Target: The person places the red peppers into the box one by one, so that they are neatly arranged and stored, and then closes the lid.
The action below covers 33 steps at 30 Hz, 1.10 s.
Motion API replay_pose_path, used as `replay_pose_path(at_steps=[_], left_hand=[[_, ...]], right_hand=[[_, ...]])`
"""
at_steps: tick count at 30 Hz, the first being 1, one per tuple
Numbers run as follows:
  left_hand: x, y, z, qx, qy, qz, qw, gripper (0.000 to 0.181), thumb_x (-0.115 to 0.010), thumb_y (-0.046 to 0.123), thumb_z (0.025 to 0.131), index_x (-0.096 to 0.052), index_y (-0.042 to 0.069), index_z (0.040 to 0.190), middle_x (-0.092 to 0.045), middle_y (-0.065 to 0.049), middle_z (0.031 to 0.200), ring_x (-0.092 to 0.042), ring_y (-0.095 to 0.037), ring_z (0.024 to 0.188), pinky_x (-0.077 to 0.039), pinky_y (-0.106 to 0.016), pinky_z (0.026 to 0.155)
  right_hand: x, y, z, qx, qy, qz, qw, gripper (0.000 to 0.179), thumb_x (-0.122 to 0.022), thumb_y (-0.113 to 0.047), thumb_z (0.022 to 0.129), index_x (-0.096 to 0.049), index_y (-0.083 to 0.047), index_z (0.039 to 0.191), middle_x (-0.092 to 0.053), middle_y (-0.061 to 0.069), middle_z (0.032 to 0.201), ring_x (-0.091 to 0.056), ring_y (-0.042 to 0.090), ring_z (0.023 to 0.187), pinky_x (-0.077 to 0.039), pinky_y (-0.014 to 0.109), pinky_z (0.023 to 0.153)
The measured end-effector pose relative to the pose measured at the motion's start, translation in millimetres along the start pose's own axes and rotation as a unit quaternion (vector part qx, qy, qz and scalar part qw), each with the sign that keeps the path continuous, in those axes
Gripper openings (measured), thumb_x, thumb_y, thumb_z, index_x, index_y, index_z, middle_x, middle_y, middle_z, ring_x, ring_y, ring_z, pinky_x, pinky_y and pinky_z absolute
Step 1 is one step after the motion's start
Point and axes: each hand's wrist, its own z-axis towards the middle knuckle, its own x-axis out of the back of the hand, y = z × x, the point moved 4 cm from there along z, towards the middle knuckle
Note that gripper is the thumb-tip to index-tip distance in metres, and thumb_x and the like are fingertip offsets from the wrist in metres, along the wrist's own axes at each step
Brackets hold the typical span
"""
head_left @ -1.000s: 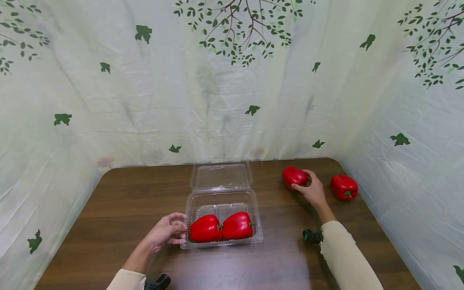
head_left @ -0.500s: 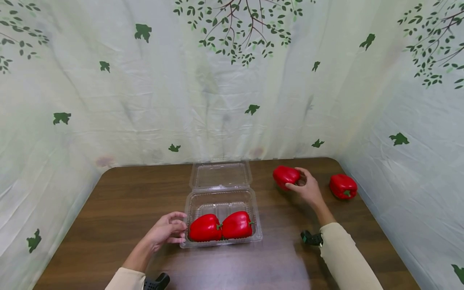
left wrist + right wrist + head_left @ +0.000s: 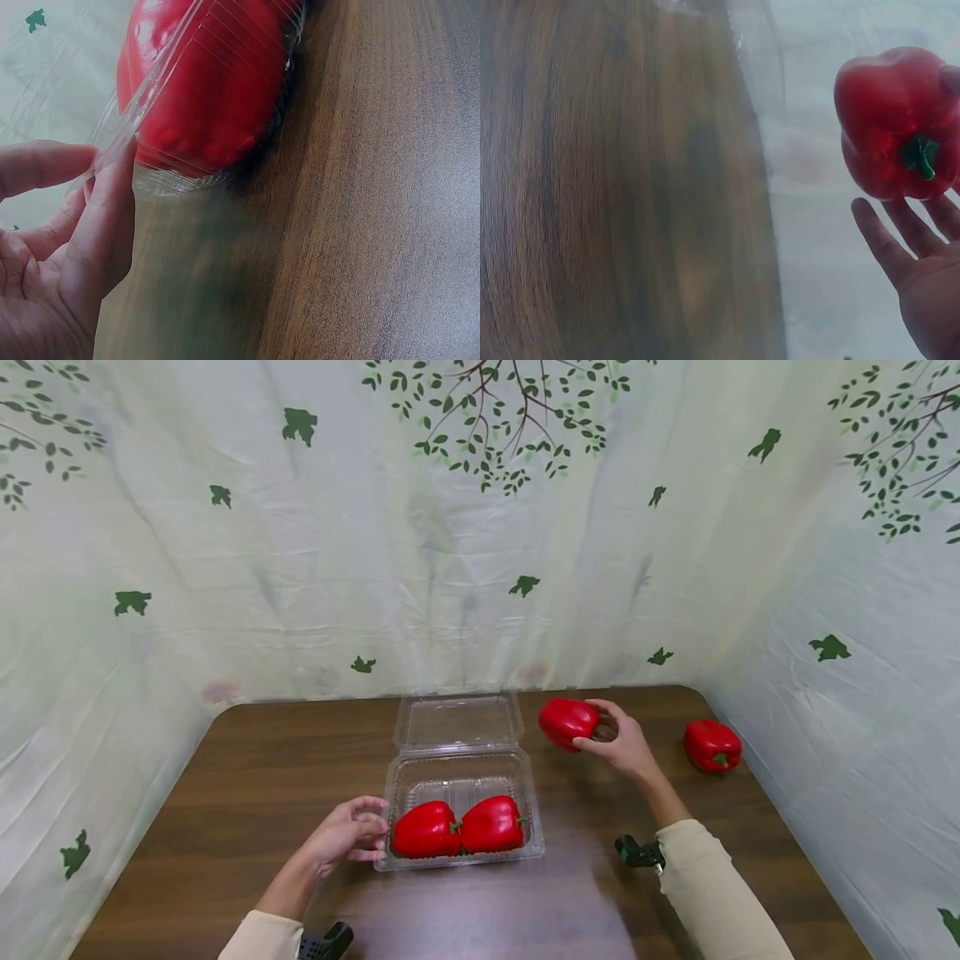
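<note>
An open clear plastic clamshell box (image 3: 457, 767) stands on the table, its lid folded back toward the wall. Two red bell peppers lie side by side along its front: the left pepper (image 3: 426, 831) and the right pepper (image 3: 492, 825), stems to the right. My left hand (image 3: 347, 837) pinches the box's left rim between thumb and fingers, as the left wrist view (image 3: 67, 240) confirms. Beyond the box's right side, my right hand (image 3: 622, 742) grips a third red bell pepper (image 3: 567, 722), lifted above the table. In the right wrist view that pepper (image 3: 892, 112) shows its green stem.
Another red bell pepper (image 3: 712, 746) sits near the table's right edge. The brown wooden table (image 3: 247, 793) ends at a hanging leaf-patterned cloth (image 3: 450, 568). The clear lid (image 3: 457, 723) lies flat behind the box. Black wrist devices hang under both forearms.
My right hand has carried the gripped bell pepper leftward and slightly up, closer to the box. The left hand, the box and the other peppers have stayed in place.
</note>
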Motion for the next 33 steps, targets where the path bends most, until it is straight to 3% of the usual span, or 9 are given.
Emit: replay_pose_path(at_steps=[6,12,18,23,33], left_hand=[[-1.6,1.6,0.5,0.001,0.003,0.003,1.0000,0.044,-0.055,0.001,0.093,-0.035,-0.008,0.131,-0.058,-0.008,0.087,-0.058,-0.017,0.067,-0.060,-0.038,0.067],[-1.8,0.4,-1.9,0.006,0.011,0.005,0.9999,0.044,-0.055,0.000,0.093,-0.036,-0.008,0.131,-0.059,-0.009,0.087,-0.058,-0.017,0.067,-0.060,-0.038,0.066],[-0.4,1.1,-2.9,0.004,0.011,0.001,0.9999,0.043,-0.055,0.000,0.092,-0.036,-0.008,0.130,-0.058,-0.009,0.087,-0.058,-0.017,0.067,-0.060,-0.038,0.066],[0.3,1.4,-2.0,0.006,0.012,0.002,0.9999,0.043,-0.055,0.000,0.092,-0.036,-0.008,0.130,-0.059,-0.009,0.086,-0.058,-0.017,0.066,-0.060,-0.038,0.066],[1.2,1.6,-2.2,0.009,0.007,0.001,0.9999,0.043,-0.054,-0.001,0.093,-0.035,-0.008,0.130,-0.058,-0.009,0.087,-0.058,-0.017,0.067,-0.060,-0.038,0.066]], right_hand=[[-10.0,-14.9,-1.4,0.035,-0.016,-0.007,0.9992,0.063,-0.075,-0.009,0.081,-0.046,0.000,0.136,-0.053,0.026,0.129,-0.058,0.043,0.110,-0.051,0.048,0.091],[-25.5,-24.6,0.3,0.050,-0.058,0.002,0.9971,0.061,-0.074,-0.005,0.081,-0.046,0.002,0.135,-0.052,0.025,0.130,-0.058,0.042,0.110,-0.052,0.045,0.091],[-42.2,-46.1,0.6,0.071,-0.090,0.017,0.9933,0.061,-0.073,0.000,0.080,-0.046,0.007,0.134,-0.050,0.027,0.127,-0.056,0.046,0.110,-0.050,0.053,0.092],[-51.8,-70.9,-3.7,0.076,-0.118,0.025,0.9898,0.060,-0.073,0.002,0.079,-0.046,0.011,0.132,-0.051,0.027,0.122,-0.056,0.047,0.109,-0.049,0.055,0.092],[-71.2,-74.6,-2.8,0.060,-0.151,0.025,0.9865,0.059,-0.074,0.000,0.079,-0.048,0.008,0.131,-0.054,0.027,0.126,-0.059,0.042,0.107,-0.052,0.048,0.091]])
